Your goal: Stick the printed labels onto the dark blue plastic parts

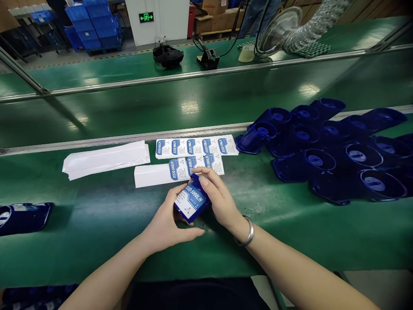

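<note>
Between my hands is a blue plastic housing (200, 214) with a blue-and-white label (190, 200) on its upward face. My left hand (166, 226) grips its left side, thumb stretched out below it. At the top and right edge, my right hand (221, 200) holds the same part, its fingers over the label's upper end. Just beyond lies a label sheet (151, 175), its left part bare backing and several labels at its right. A fuller label sheet (196, 146) lies behind that one. To the left is a stack of blank white backing strips (105, 160).
Several blue housings (318, 159) crowd the right side of the green table (106, 241). Another blue housing (27, 217) lies at the left edge. A metal rail (193, 131) runs behind the sheets. Farther back are a soldering stand (208, 58) and a ducted hood (277, 32).
</note>
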`<state>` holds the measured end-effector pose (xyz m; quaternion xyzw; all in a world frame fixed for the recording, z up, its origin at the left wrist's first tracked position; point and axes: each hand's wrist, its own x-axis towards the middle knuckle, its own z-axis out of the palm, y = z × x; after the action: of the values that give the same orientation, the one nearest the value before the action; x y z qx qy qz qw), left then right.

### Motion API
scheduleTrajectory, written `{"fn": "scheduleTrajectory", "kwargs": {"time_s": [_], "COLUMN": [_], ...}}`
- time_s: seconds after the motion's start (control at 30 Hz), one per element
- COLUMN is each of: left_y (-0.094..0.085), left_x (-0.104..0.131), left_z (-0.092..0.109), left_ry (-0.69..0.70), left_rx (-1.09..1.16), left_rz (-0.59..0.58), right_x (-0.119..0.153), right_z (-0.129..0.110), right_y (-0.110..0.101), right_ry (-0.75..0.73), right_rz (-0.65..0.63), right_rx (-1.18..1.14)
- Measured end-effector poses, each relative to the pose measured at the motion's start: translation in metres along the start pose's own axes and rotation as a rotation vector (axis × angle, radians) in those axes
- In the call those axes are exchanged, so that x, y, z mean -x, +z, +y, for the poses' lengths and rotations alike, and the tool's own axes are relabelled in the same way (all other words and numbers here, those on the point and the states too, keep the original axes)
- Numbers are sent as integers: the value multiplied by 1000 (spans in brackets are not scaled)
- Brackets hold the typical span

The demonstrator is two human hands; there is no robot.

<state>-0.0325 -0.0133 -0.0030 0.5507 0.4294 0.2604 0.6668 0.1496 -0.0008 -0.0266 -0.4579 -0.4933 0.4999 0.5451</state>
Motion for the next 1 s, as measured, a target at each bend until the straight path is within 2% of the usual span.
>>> {"fn": "scheduleTrajectory", "kwargs": {"time_s": [0.07, 0.17, 0.23, 0.3, 0.4, 0.57, 0.7, 0.8, 0.9, 1.0], "left_y": [-2, -4, -5, -5, -4, -1, 2, 3, 2, -1], "left_x": [-2, -7, -10, -12, -11, -7, -5, -4, -3, -2], "left_z": [4, 6, 5, 3, 1, 3, 2, -1, -4, -5], "left_ry": [-71, -173, -263, -323, -339, -288, -205, -123, -14, 103], "left_rx": [243, 487, 579, 650, 699, 653, 588, 511, 320, 24], "left_rz": [-33, 69, 121, 125, 114, 141, 143, 127, 106, 106], "right_x": [1, 7, 11, 13, 14, 13, 14, 15, 14, 15], "right_z": [-1, -1, -1, 0, 2, 5, 4, 1, 0, 2], "right_y": [-2, -3, -3, -2, -1, 0, 0, 2, 3, 4], "right_ry": [-54, -150, -218, -287, -339, -328, -293, -327, -343, -286], "right_rz": [-23, -111, -191, -246, -257, -226, -205, -192, -183, -165], "right_rx": [3, 18, 48, 69, 88, 181, 196, 246, 276, 260]}}
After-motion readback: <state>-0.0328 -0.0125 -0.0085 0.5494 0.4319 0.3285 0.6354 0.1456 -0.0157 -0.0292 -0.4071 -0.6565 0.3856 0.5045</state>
